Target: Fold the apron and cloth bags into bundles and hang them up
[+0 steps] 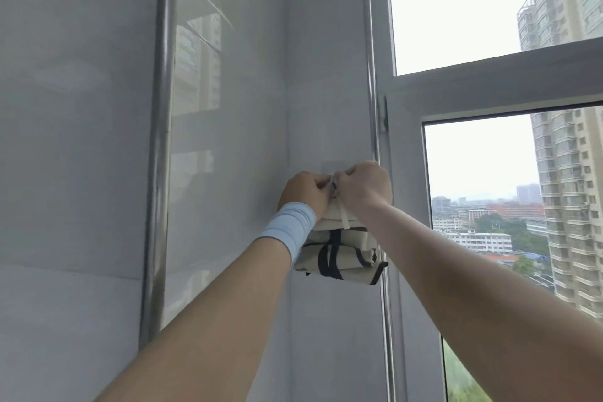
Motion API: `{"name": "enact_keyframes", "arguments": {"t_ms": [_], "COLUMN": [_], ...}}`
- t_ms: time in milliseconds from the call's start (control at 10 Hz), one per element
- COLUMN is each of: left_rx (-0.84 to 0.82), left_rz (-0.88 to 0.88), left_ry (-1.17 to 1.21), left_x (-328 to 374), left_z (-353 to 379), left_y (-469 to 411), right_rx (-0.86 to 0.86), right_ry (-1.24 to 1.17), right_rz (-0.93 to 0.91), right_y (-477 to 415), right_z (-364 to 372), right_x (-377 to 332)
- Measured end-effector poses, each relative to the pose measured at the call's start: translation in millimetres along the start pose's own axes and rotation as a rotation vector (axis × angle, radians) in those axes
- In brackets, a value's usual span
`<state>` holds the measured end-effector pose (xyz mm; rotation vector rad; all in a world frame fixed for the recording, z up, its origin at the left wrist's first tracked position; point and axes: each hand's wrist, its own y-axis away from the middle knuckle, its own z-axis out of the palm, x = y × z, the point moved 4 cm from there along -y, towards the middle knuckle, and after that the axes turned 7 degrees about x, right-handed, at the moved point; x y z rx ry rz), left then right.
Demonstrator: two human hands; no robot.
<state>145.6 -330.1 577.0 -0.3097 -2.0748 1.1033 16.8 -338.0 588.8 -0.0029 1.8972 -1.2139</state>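
Both arms reach up to a grey tiled wall beside a window. The left hand and the right hand are raised close together, knuckles nearly touching, both curled closed around the straps at the top of the bundles, just under a small clear hook plate stuck on the wall. The hook itself is hidden behind the fingers.

A pale blue wristband wraps the left wrist.

Below the hands hang the folded cloth bundles. The upper bundle is cream fabric tied with a cream strap that runs up into the grip. The lower bundle is cream too, bound with a black strap looped around it, with black trim showing at its right corner. The bundles hang against the wall, partly covered by the left wrist. Whether one of them is the apron cannot be told.

No brand, label or writing can be read on the fabric, the wristband or the wall.

A metal pipe runs upright down the wall to the left, well apart from the hands. Through the window, tall apartment blocks and lower rooftops show under a white sky.
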Motion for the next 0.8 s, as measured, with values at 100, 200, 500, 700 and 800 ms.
{"name": "enact_keyframes", "arguments": {"t_ms": [100, 200, 500, 700, 800], "left_rx": [-0.064, -0.046, 0.087, 0.039, 0.012], "left_rz": [-0.023, 0.000, 0.095, 0.099, 0.145], "left_ry": [-0.025, -0.006, -0.082, -0.046, -0.025], "left_x": [-9, -15, -32, -38, -37], "left_z": [12, 9, 5, -1, 6], "left_y": [0, 7, 38, 55, 65], "right_rx": [-0.013, -0.061, -0.167, -0.133, -0.100], "right_ry": [0.046, 0.037, 0.108, 0.182, 0.325], "right_rz": [0.016, -0.017, -0.282, -0.560, -0.584], "right_y": [2, 11, 48, 72, 82], "right_z": [3, 3, -7, -12, -18], "right_x": [8, 10, 17, 48, 61]}}
